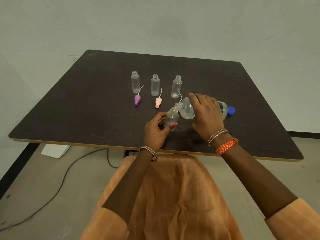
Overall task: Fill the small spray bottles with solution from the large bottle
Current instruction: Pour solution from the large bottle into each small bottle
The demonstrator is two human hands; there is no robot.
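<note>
Centrally, the pour depends on 1 alignment: the mouth of the large bottle (194, 110) against the neck of the small spray bottle (171, 118) held below it. The right hand (206, 115) wraps over the large bottle's body from above and holds it tipped nearly flat, long axis running right to left, open neck lowest and pointing left. The left hand (155, 129) pinches the small bottle between thumb and fingers, roughly upright with a slight lean, its opening just beneath and touching or nearly touching the larger mouth; whether liquid is passing cannot be told. Both bottles sit near the front middle of the dark table (86, 101), between the 2 hands. Beyond them 3 more uncapped small bottles (155, 85) stand in a row, apparently empty, with a purple spray head (137, 99) and a pink spray head (158, 102) lying in front. A blue cap (231, 110) lies just right of the large bottle's base. Judged from this, filling has only begun, and any sideways drift of either neck would spill solution.
</note>
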